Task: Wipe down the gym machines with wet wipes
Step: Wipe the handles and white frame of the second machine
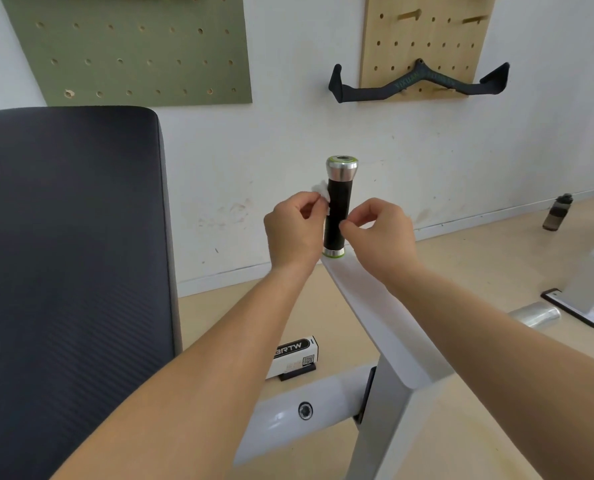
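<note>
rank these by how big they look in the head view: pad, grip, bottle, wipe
1. pad
2. grip
3. bottle, though it stands farther off
4. wipe, only partly showing

Most of the white wet wipe (320, 188) is hidden: only a crumpled corner shows between left hand (293, 225) and black foam handle grip (338, 209). Can't tell if right hand (378, 230) pinches wipe or bare grip. Dark ribbed padded backrest (67, 254) cut off left and bottom. Green pegboard (132, 46) and pale wooden pegboard (427, 39) cropped at top. Label on white box (293, 358) part-covered by left forearm; small print unreadable.
</note>
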Tool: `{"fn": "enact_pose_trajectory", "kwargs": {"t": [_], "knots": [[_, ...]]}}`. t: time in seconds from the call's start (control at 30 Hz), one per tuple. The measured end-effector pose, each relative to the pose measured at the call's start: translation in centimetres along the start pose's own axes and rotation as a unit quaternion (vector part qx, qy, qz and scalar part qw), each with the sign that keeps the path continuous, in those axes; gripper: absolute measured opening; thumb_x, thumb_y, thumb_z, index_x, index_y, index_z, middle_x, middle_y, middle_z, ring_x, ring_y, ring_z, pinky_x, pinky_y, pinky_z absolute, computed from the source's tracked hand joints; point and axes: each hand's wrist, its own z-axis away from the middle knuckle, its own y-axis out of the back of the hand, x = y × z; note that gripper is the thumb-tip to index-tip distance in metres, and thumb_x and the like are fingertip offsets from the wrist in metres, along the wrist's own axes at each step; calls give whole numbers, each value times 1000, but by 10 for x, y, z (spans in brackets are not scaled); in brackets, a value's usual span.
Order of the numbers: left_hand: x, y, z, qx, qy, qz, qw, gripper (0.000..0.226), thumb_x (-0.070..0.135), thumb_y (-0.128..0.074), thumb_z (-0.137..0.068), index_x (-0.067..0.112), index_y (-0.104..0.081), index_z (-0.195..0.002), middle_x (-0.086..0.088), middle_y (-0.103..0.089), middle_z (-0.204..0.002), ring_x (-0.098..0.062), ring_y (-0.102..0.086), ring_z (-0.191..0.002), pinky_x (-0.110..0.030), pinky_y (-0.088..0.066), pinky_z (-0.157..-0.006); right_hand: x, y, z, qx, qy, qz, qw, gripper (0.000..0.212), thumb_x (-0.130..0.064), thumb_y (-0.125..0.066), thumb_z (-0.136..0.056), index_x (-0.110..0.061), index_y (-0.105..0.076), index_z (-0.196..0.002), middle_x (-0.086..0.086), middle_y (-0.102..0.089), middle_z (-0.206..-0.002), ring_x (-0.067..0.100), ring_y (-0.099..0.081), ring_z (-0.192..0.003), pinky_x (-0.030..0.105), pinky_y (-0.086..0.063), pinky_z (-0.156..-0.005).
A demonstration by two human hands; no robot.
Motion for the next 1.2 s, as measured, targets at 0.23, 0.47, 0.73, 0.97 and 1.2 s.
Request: {"fn": "enact_pose_trajectory", "kwargs": {"t": [0.23, 0.47, 0.73, 0.97, 1.2], "knots": [[-21, 11, 0, -115, -59, -166, 978, 21, 12, -57, -90, 11, -65, -71, -5, -57, -58, -24, -46, -57, -34, -40, -57, -5, -5, 2, -6, 22, 45, 999, 3, -21, -66, -86, -20, -64, -84, -10, -66, -92, 11, -62, -82, 28, -49, -66], [7, 13, -3, -49, -7, -50, 997, 11, 22, -66, -92, 19, -75, -97, 7, -74, -81, -8, -69, -80, -23, -53, -75, -10, 3, 4, 7, 12, 64, 998, 1, -20, -63, -85, -20, -63, -84, -7, -65, -93, 13, -62, -83, 30, -50, -68], [-3, 26, 31, -117, 0, -80, 990, 11, 14, -70, -88, 21, -77, -82, 11, -73, -74, -5, -67, -74, -20, -50, -70, -6, 7, 14, 2, 4, -1, 1000, 13, -19, -57, -92, -22, -67, -99, -14, -67, -94, 6, -64, -88, 26, -50, -72], [27, 22, 31, -77, 4, 33, 997, 14, 15, -79, -84, 22, -67, -81, 9, -74, -75, -4, -70, -70, -19, -52, -67, -14, 13, 20, -59, -19, -172, 983, 11, -14, -65, -95, -19, -75, -95, 0, -75, -90, 16, -72, -81, 24, -57, -71], [18, 30, 16, -27, 4, 1, 1000, 10, 22, -68, -90, 31, -67, -86, 18, -70, -87, -6, -68, -83, -40, -60, -78, -25, 8, -17, 96, -38, -177, 979, 12, -23, -67, -90, -29, -72, -81, -16, -73, -79, 10, -70, -84, 33, -57, -85]]}}
